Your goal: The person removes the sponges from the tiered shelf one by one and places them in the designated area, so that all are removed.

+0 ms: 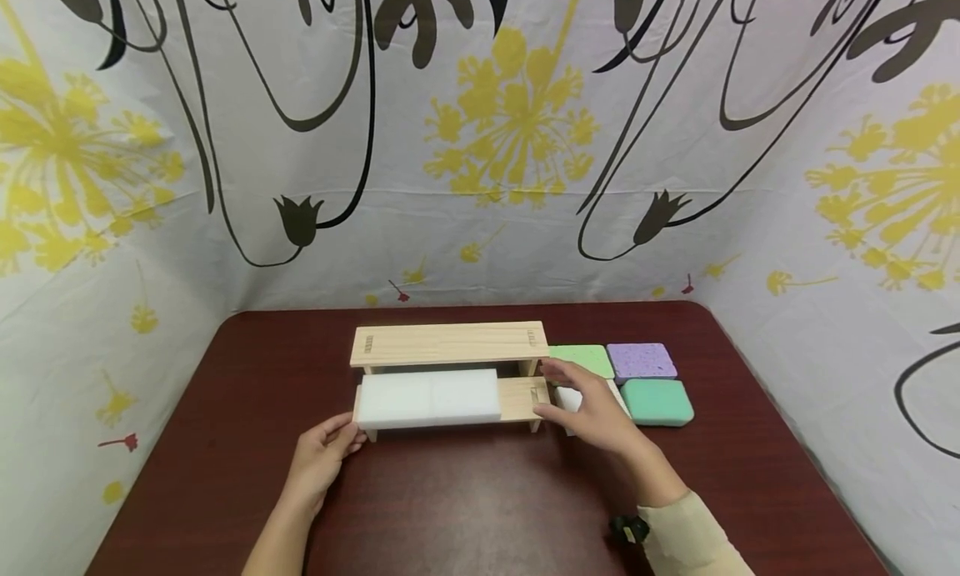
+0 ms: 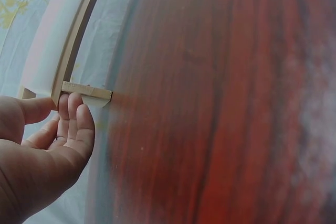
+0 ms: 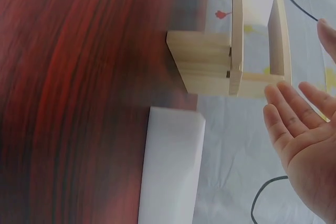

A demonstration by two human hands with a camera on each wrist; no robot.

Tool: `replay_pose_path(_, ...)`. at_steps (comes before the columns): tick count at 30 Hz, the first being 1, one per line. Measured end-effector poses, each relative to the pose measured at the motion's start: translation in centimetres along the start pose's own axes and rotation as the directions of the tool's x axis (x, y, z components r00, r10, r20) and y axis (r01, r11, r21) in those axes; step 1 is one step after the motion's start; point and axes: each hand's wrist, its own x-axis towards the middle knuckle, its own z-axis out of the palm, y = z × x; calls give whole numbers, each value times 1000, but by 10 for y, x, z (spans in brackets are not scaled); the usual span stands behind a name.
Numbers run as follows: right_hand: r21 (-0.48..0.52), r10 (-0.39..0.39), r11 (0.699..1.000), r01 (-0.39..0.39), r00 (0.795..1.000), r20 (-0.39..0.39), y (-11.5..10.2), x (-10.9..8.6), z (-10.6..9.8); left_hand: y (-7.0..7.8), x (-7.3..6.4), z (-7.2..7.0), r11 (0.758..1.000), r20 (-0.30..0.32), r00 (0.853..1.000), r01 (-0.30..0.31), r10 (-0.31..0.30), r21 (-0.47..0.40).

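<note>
A low wooden stand (image 1: pixel 519 399) with short legs carries two white sponge-like blocks (image 1: pixel 427 397) end to end, leaving its right end bare. My left hand (image 1: pixel 318 459) pinches the stand's left end. In the left wrist view its thumb (image 2: pixel 39 109) lies at the board's edge and its fingers curl under beside a leg. At the other end, my right hand (image 1: pixel 596 413) is spread, thumb and fingertips around the bare right end. The right wrist view shows those fingers (image 3: pixel 296 111) extended close to the stand's end, holding nothing.
Just behind stands a second wooden stand (image 1: pixel 450 343). To the right lie light green (image 1: pixel 581 359), purple (image 1: pixel 641 360) and teal (image 1: pixel 657 402) sponge-like blocks. Another white block (image 3: pixel 170 166) is there, partly hidden by my right hand in the head view. Patterned cloth (image 1: pixel 517 259) borders the table.
</note>
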Motion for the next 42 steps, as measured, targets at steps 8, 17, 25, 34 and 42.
replay_pose_path(8, 14, -45, 999, 44, 999, 10, -4, 5, 13, -2, 0, -1, 1000, -2, 1000, 2, -2, -4)
replay_pose_path(17, 6, -25, 1000, 25, 998, 52, -11, 10, 23, -4, 1, -2, 1000, -4, 1000, 4, -4, -6)
replay_pose_path(25, -42, -1, 999, 4, 998, 62, -14, 15, 32, -5, 2, -1, 1000, 7, 1000, -3, 3, -16)
replay_pose_path(34, -53, 19, 998, -14, 996, 92, -19, 19, 40, -5, 3, -1, 1000, 10, 1000, -8, 8, -17)
replay_pose_path(42, -106, 51, 994, -40, 993, 104, -20, 22, 47, -5, 4, 0, 1000, 5, 1000, 3, -3, -14)
